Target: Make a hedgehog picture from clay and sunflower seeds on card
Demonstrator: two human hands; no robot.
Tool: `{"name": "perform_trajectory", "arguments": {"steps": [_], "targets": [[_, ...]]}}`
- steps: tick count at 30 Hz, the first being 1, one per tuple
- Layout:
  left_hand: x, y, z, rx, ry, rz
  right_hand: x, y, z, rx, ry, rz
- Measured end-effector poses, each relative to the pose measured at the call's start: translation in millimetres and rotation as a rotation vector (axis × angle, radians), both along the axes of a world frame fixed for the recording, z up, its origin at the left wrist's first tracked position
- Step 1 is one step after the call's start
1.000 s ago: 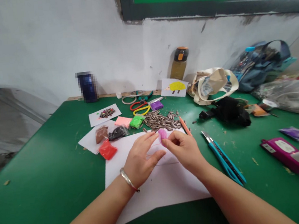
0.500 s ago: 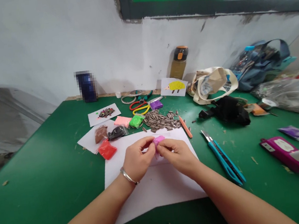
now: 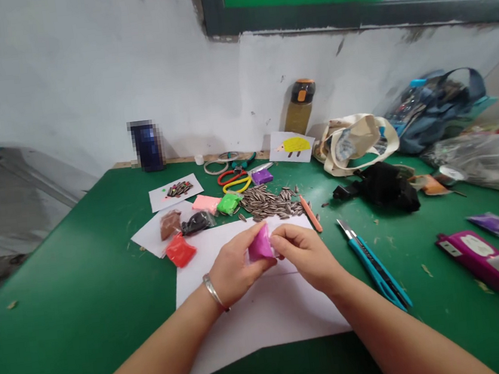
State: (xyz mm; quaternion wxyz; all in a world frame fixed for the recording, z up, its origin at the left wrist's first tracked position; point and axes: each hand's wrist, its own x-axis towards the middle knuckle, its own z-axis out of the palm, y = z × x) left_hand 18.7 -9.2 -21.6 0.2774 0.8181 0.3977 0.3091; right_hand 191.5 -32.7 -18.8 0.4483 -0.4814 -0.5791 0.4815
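Observation:
A small packet of pink-purple modelling clay (image 3: 260, 244) is held above the white paper (image 3: 264, 317). My left hand (image 3: 235, 260) wraps round the packet from the left, thumb on top and fingers below. At the packet's right edge, my right hand (image 3: 301, 255) pinches its clear wrapper between thumb and fingertips. Just beyond the hands lies a pile of sunflower seeds (image 3: 269, 201). Left of them are packets of red clay (image 3: 181, 250), brown clay (image 3: 170, 224), black clay (image 3: 196, 222), green clay (image 3: 228, 203) and light pink clay (image 3: 206, 204).
An orange stick tool (image 3: 311, 213) and a blue utility knife (image 3: 375, 265), blade out, lie to the right. Scissors (image 3: 236, 183) and cards with hedgehog pictures (image 3: 292, 147) are at the back. A magenta glue gun (image 3: 483, 259), black pouch (image 3: 384, 186) and bags (image 3: 356, 139) occupy the right side.
The packet has turned so its broad pink face shows. My left hand has shifted from a fingertip pinch to a fuller grip, while my right hand has moved slightly right along its edge.

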Motion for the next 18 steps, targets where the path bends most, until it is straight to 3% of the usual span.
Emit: {"name": "perform_trajectory", "arguments": {"steps": [5, 10, 18], "targets": [[-1.9, 1.2, -3.7, 0.139, 0.036, -0.011, 3.6, 2.0, 4.8, -0.034, -0.113, 0.021], [-4.5, 1.3, -3.3, 0.258, 0.115, -0.037, 5.5, -1.0, 7.2, 0.094, -0.212, -0.028], [-6.6, 2.3, -5.0, 0.305, 0.143, -0.006, 4.4, -1.2, 9.2, 0.251, -0.385, 0.042]]}}
